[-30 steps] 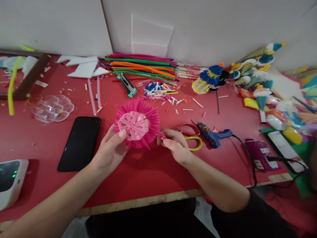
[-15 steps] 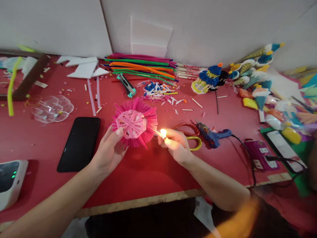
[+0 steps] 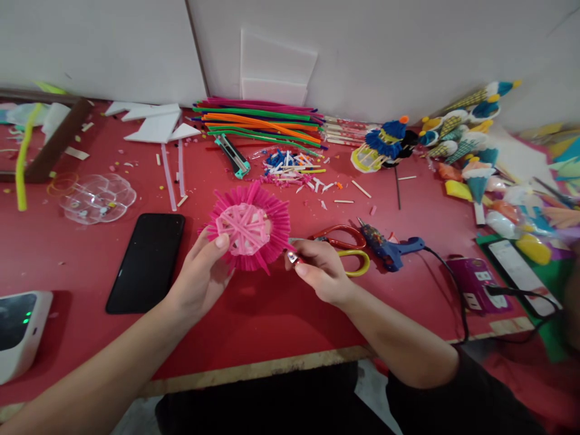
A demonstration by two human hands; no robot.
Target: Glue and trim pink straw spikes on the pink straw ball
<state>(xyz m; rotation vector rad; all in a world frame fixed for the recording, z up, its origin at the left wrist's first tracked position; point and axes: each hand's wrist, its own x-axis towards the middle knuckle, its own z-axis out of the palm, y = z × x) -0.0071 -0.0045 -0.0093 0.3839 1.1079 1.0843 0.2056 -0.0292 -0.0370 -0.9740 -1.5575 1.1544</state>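
My left hand [image 3: 203, 275] grips a round pink craft piece [image 3: 248, 226] made of cut straw bits, with a paler pink lattice on its face, held just above the red table [image 3: 254, 320]. My thumb rests on its lower left face. To its right, my right hand [image 3: 319, 269] is closed around a small lighter [image 3: 293, 257], whose metal top sits close to the piece's right edge. No flame shows now.
Red-and-yellow scissors [image 3: 348, 251] and a blue glue gun [image 3: 392, 249] lie right of my hand. A black phone [image 3: 147, 260] lies to the left. Coloured straws [image 3: 258, 124], cut scraps [image 3: 292, 169], a utility knife [image 3: 232, 156] and finished crafts [image 3: 462, 142] fill the back.
Half a second ago a flame burned at the lighter's tip beside the pink piece. The flame is out now, and my right hand has dropped slightly.
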